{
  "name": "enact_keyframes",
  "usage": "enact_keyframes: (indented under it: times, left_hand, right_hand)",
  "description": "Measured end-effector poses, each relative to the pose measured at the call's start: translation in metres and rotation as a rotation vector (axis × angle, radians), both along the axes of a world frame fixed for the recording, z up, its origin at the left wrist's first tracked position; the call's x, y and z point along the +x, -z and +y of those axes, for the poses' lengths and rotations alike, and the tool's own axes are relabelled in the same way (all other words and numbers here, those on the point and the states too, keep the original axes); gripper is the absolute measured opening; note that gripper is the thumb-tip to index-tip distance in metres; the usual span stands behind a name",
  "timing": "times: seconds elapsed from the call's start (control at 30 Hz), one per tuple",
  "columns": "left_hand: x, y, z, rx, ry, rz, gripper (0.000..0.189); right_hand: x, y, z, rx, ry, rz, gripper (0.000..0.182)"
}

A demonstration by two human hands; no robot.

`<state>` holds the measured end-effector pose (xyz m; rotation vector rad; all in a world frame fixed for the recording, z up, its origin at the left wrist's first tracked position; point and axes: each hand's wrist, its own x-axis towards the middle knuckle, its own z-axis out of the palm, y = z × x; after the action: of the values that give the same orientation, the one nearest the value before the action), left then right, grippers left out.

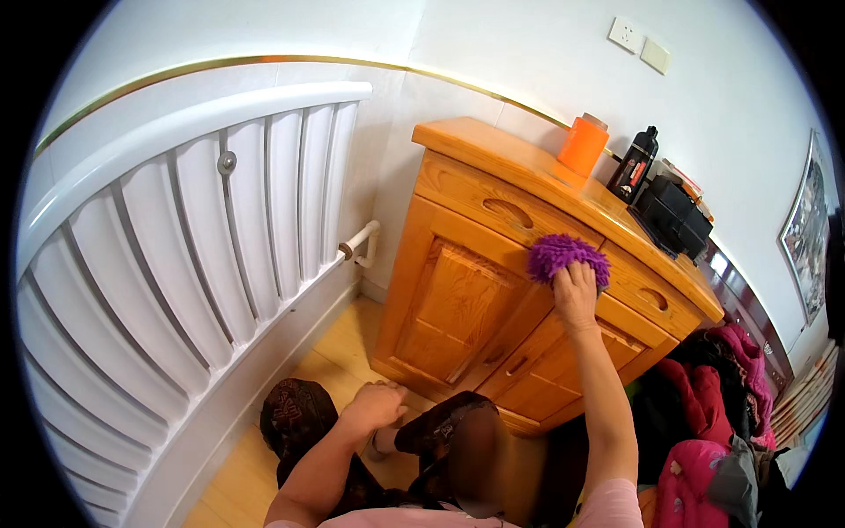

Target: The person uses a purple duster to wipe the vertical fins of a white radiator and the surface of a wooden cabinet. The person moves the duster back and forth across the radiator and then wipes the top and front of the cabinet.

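My right hand (577, 294) holds a purple chenille cleaning mitt or cloth (561, 256) against the front of an orange-brown wooden cabinet (462, 297), by the drawer fronts near the middle. The hand's fingers press on the mitt's back; whether they reach inside a strap cannot be told. Down at the lower left, my left hand (381, 401) hangs between my knees, in front of the cabinet's base, with its fingers bent and no object visible in it. The cabinet's two drawers and two doors are closed.
On the cabinet top stand an orange container (583, 145), a black bottle (634, 165) and a black box (673, 214). A white radiator (198, 218) lines the left wall, with a pipe (363, 239) at its end. Piled clothes (700, 422) lie at the right.
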<state>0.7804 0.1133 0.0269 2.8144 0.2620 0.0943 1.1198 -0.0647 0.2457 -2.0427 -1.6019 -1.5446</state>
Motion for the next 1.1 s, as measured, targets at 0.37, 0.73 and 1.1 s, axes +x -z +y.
enact_keyframes:
  times: [0.37, 0.73, 1.1]
  left_hand:
    - [0.012, 0.025, 0.014, -0.050, -0.015, -0.041, 0.031]
    - [0.007, 0.029, 0.008, -0.052, 0.000, 0.171, 0.030]
    - [0.023, 0.000, 0.045, -0.026, 0.130, 0.145, 0.033]
  right_hand:
    - [-0.032, 0.012, 0.118, 0.310, -0.195, 0.038, 0.017]
    - [-0.042, 0.135, 0.145, 0.010, -0.308, 0.246, 0.029]
    - [-0.004, 0.136, 0.014, 0.326, -0.091, 0.245, 0.043]
